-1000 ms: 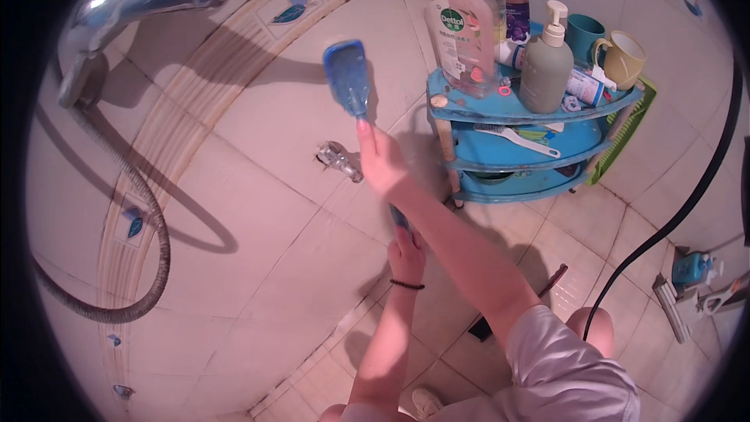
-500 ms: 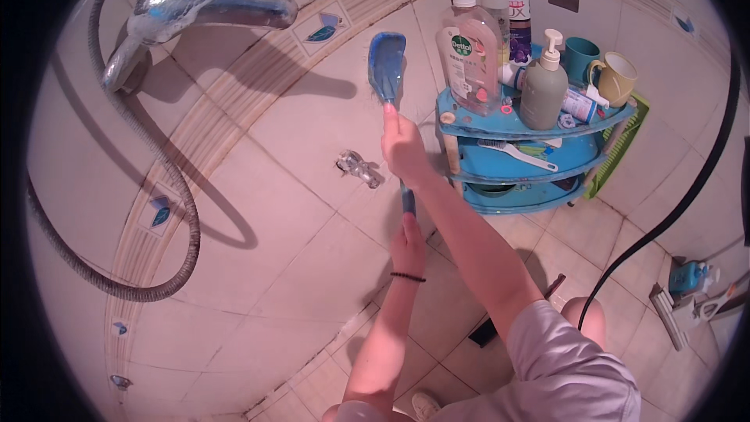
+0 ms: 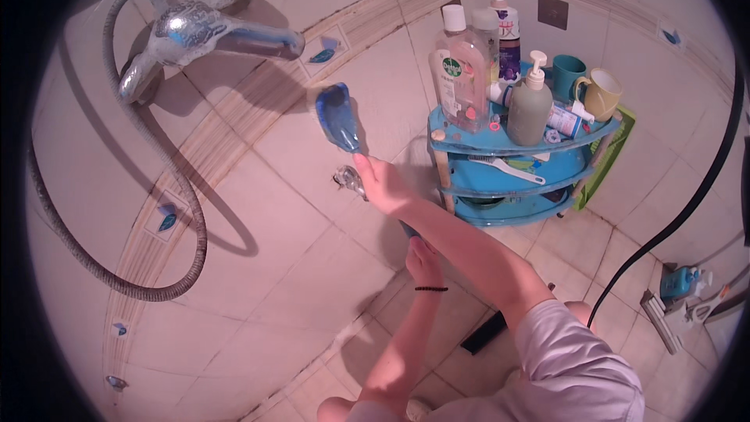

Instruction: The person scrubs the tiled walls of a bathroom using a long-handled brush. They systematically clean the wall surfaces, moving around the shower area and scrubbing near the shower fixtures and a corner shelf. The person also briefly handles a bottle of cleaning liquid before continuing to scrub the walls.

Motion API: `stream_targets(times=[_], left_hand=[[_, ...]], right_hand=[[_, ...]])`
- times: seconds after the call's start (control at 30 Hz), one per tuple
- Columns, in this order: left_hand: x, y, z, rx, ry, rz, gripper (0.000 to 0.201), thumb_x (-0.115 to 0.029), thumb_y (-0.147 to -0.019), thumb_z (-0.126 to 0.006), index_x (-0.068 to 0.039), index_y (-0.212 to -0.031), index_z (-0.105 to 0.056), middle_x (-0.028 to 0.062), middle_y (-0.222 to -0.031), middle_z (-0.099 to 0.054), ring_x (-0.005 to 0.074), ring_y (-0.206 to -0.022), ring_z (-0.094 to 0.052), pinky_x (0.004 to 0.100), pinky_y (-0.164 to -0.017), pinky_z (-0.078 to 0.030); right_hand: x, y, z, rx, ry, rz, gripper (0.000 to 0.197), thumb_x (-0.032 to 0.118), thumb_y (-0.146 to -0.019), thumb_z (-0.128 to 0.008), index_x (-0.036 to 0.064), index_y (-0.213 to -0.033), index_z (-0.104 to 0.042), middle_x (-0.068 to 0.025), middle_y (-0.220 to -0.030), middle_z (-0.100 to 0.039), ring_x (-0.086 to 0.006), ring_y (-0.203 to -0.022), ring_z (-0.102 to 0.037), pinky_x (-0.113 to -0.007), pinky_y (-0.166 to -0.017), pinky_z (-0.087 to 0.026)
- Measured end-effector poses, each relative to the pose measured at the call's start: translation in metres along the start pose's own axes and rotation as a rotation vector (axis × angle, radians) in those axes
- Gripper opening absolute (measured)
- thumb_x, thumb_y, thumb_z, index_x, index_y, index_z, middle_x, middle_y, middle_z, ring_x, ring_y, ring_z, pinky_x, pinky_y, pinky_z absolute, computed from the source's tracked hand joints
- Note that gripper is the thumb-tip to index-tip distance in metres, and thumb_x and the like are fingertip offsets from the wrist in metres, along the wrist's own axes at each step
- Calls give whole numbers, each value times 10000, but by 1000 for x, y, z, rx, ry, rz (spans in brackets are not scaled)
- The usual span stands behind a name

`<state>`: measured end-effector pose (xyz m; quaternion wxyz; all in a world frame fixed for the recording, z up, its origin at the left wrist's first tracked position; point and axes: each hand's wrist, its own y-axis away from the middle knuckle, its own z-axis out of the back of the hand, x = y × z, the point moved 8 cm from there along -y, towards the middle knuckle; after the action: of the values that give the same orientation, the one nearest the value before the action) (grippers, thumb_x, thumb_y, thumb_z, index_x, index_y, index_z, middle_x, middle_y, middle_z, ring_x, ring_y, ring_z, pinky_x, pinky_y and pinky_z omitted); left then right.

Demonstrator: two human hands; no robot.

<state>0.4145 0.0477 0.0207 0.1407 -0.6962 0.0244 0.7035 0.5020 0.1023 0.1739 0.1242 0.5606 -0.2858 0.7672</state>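
A long-handled blue scrub brush [image 3: 337, 119] has its bristles turned to the tiled wall, its head just below a patterned tile band. My right hand [image 3: 384, 184] is closed around the handle close below the brush head. Lower down, my left hand [image 3: 424, 262], with a dark beaded bracelet at the wrist, grips the handle's end; my right forearm hides part of the handle between them. Beside my right hand, a small metal tap fitting [image 3: 351, 180] sticks out of the wall, partly behind the hand.
A foam-streaked shower mixer [image 3: 187, 31] with a looping metal hose [image 3: 195, 227] is at upper left. On the right stands a blue corner shelf [image 3: 508, 180] with bottles, a pump bottle [image 3: 530, 105] and cups. A black hose [image 3: 672, 227] hangs right; a squeegee [image 3: 662, 320] leans below.
The brush head has swung left and down along the wall, toward the mixer spout. My right hand went with it, while my left hand shifted slightly right and down.
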Motion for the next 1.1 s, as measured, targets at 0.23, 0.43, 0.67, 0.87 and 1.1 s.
stream_targets(times=[0.23,0.43,0.67,0.87,1.1], left_hand=[[106,93,-1,39,-178,328,497,-413,-884,-304,0,-654,-458,68,-536,-428,149,-500,-398,301,-477,-344],[5,10,-17,43,-18,82,449,-358,-899,-304,1,-661,-433,44,-529,-415,130,-492,-396,305,-464,-340],[98,75,8,38,-222,259,479,-380,-893,-271,13,-689,-454,77,-542,-433,177,-517,-455,342,-468,-341],[-29,-21,-42,185,-261,-102,531,-411,-881,-291,37,-664,-476,174,-522,-437,253,-469,-413,390,-472,-323],[14,-15,-40,232,-246,-22,499,-387,-883,-318,32,-656,-466,136,-503,-404,209,-467,-400,380,-464,-311]], right_hand=[[-141,65,-25,44,11,-107,395,326,-889,-322,-7,-832,-526,-196,-618,-496,-324,-603,-532,-389,-571,-384],[-9,-2,10,-33,10,81,464,353,-887,-306,-13,-721,-538,-214,-632,-541,-365,-617,-539,-394,-544,-396],[-122,54,-23,-118,-32,-3,448,358,-883,-340,-20,-732,-527,-190,-586,-494,-307,-584,-521,-381,-551,-392],[-42,-44,57,-242,276,-2,420,331,-882,-342,-11,-797,-569,-194,-625,-523,-283,-591,-532,-362,-522,-386],[-101,-41,53,-252,331,-257,383,287,-878,-382,-56,-793,-530,-222,-680,-514,-312,-683,-542,-397,-600,-409]])
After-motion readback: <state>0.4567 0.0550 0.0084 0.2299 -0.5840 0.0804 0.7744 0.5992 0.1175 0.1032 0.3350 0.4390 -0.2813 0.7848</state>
